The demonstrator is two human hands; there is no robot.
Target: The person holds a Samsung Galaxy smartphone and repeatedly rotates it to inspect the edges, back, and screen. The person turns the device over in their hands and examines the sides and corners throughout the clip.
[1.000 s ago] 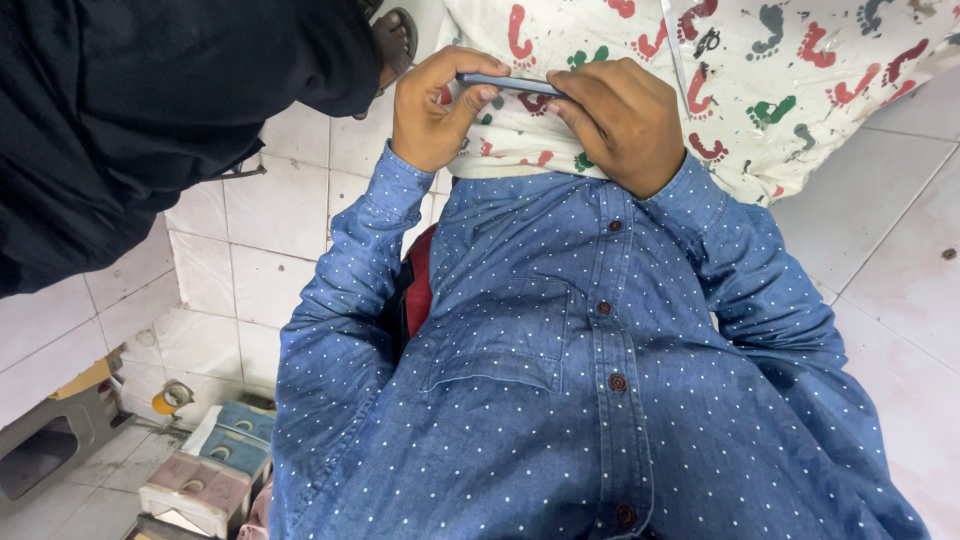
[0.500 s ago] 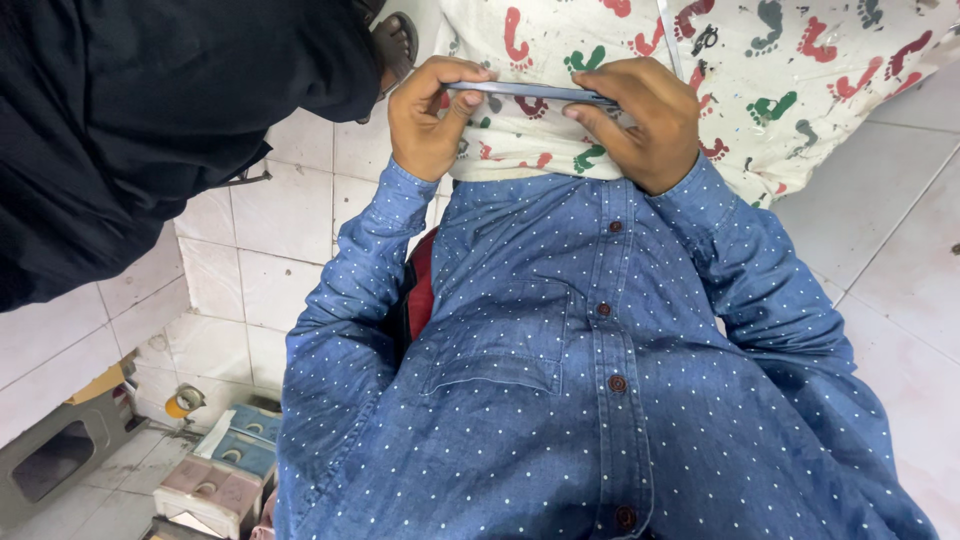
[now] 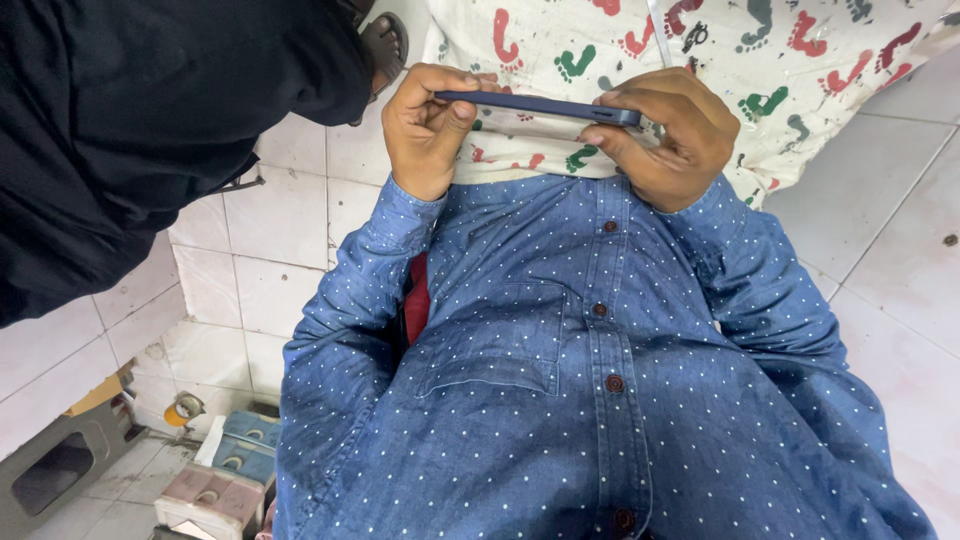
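Both hands grip a dark blue phone point(image 3: 540, 106) flat: left hand point(image 3: 428, 130) pinches one end, right hand point(image 3: 665, 135) the other, keeping it level above the footprint cloth point(image 3: 800, 70).

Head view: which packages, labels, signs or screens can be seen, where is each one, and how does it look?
Slim dark blue phone: top centre, held edge-on between left hand and right hand; its screen faces away.
Stacked rectangular blocks, blue and pink-grey: bottom left on the floor; whether they are packages cannot be told.
No labels or signs visible.
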